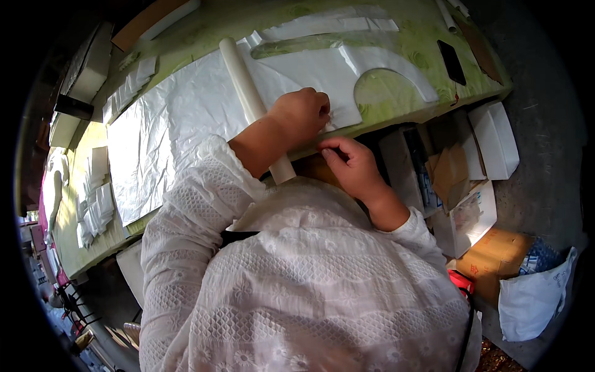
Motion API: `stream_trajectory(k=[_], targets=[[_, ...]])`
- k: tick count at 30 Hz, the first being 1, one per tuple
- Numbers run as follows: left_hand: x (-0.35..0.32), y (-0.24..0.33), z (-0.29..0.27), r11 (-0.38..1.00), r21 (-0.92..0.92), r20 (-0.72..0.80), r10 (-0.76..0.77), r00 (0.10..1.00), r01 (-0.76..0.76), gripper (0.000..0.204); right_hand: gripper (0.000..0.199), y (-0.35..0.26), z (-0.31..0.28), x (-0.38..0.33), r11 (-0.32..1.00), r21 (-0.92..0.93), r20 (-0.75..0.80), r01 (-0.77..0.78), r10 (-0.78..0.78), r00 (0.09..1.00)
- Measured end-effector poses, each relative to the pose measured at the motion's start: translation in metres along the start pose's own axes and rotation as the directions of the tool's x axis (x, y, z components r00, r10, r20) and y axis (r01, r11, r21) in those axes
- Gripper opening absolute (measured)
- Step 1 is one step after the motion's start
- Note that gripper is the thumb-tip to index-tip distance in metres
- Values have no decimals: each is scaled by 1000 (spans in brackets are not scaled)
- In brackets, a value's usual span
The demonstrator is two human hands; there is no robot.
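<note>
A white plastic sheet [316, 79] with a curved cut-out at its right end lies flat on the table. My left hand [302, 116] reaches over a long white tube [240, 77] and is closed at the sheet's near edge, where the plastic is crumpled under the fingertips. Just off the table edge, my right hand [354, 166] has its thumb and forefinger drawn together; whatever they may hold is too small to make out. The tube lies across the sheet, its near end sticking out over the edge towards my body. A wide silvery film [155, 133] spreads out left of the tube.
The table has a green patterned cloth [396, 102]. Folded white strips [96, 214] lie at its left, and a black phone [451, 62] at its right. Below on the right stand open boxes [496, 139], a brown carton [496, 257] and a white bag [534, 297].
</note>
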State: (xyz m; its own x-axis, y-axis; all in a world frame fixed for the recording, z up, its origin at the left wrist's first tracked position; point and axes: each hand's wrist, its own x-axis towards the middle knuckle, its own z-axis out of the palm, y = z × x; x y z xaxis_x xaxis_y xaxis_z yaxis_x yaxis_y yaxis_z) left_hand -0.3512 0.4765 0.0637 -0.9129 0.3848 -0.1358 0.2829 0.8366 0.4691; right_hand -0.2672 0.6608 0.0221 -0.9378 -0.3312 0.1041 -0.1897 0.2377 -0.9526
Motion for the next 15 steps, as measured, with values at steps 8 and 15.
stream_trajectory(k=[8,15], targets=[[-8,-7,-12,866,-469,-82,-235,968,171,19,18,7,-21,7,972,-70,-242,226,-236,941],[-25,0,-27,773,-591,-14,-296,955,232,26,45,17,-33,113,614,-764,-88,196,-401,912]])
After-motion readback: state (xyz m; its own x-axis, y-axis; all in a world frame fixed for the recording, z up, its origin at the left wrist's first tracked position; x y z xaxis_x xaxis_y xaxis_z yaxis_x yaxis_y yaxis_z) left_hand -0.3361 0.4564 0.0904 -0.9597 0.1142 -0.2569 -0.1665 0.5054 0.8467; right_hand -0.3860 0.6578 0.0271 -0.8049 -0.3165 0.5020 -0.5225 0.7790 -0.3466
